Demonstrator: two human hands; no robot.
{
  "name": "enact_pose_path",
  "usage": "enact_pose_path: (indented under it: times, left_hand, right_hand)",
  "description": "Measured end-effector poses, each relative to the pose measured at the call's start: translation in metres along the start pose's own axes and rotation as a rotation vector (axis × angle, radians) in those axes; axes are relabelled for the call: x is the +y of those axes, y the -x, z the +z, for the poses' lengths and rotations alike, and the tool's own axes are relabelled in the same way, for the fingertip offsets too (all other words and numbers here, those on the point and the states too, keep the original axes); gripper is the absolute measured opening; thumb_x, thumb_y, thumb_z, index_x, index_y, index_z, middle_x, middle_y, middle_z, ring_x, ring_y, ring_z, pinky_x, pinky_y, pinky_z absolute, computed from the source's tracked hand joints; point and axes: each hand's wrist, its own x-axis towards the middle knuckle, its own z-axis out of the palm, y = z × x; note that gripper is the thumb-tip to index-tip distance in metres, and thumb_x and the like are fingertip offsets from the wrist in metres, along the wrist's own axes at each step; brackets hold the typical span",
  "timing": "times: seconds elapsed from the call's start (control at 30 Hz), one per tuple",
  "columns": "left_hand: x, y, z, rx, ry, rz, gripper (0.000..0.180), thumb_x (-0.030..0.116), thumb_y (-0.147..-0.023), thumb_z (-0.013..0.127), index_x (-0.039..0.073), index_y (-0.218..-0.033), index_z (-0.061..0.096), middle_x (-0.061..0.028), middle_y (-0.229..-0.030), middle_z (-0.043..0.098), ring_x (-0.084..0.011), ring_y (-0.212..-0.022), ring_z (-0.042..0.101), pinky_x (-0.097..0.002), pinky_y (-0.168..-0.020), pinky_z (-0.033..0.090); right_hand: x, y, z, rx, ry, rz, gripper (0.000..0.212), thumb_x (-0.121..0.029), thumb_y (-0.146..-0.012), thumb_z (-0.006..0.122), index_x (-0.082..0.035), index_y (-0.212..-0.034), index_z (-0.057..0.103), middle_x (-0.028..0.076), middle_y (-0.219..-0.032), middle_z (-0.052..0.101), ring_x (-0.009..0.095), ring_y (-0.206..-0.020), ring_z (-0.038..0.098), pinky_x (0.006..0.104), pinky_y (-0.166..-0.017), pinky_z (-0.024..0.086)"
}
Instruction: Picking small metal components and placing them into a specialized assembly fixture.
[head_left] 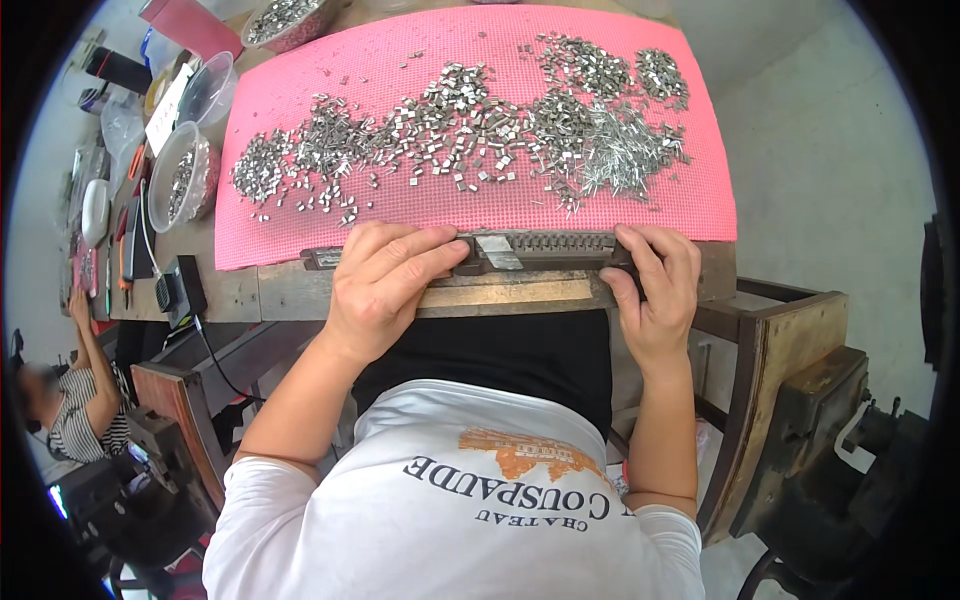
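Observation:
A long dark metal bar (pixel 560 262) with a row of small slots lies along the near edge of the pink mat (pixel 690 212). A pale, slanted strip (pixel 498 252) shows on its face. My left hand (pixel 385 285) is closed on the bar left of this strip, fingers laid over the top. Around the bar's right end, my right hand (pixel 655 285) pinches with thumb and forefinger. Beyond the bar, small silver metal pieces (pixel 460 90) are spread in heaps across the mat. Thin silver pins (pixel 625 155) form a pile on the right.
Left of the mat stand clear tubs, one with small metal parts (pixel 182 185), beside a pink cylinder (pixel 195 28). Tools and a black box (pixel 187 288) with a cable lie on the wooden table (pixel 235 295). Another person (pixel 85 415) sits far left. A dark machine (pixel 810 460) stands right.

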Motion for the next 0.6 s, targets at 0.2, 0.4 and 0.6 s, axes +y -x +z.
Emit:
enact_pose_path:
  times: [0.2,0.4,0.6]
  left_hand:
    - [-0.003,0.002,0.001,-0.016,0.023,-0.008,0.037,0.001,-0.075,0.077,0.010,-0.111,0.079,-0.0051,-0.111,0.077,-0.0237,-0.092,0.068,-0.0372,-0.082,0.051]
    - [-0.002,0.001,0.002,-0.009,0.061,0.001,0.037,0.000,-0.076,0.077,0.011,-0.112,0.079,-0.0046,-0.110,0.077,-0.0243,-0.092,0.068,-0.0373,-0.081,0.051]
    - [-0.007,0.003,0.008,0.008,0.091,-0.009,0.034,0.002,-0.079,0.076,0.013,-0.112,0.078,-0.0034,-0.110,0.077,-0.0239,-0.095,0.069,-0.0379,-0.084,0.052]
  right_hand:
    - [0.002,-0.002,-0.003,-0.061,-0.041,0.019,0.048,-0.011,-0.077,0.085,-0.008,-0.124,0.073,0.009,-0.116,0.066,0.033,-0.109,0.060,0.0433,-0.094,0.049]
    - [0.005,-0.001,-0.007,-0.057,-0.017,0.002,0.046,-0.015,-0.079,0.084,-0.009,-0.123,0.073,0.010,-0.116,0.067,0.033,-0.109,0.060,0.0431,-0.095,0.049]
    - [0.011,0.000,-0.001,-0.041,-0.059,0.017,0.042,-0.017,-0.081,0.083,-0.008,-0.121,0.075,0.011,-0.114,0.069,0.033,-0.108,0.061,0.0438,-0.093,0.051]
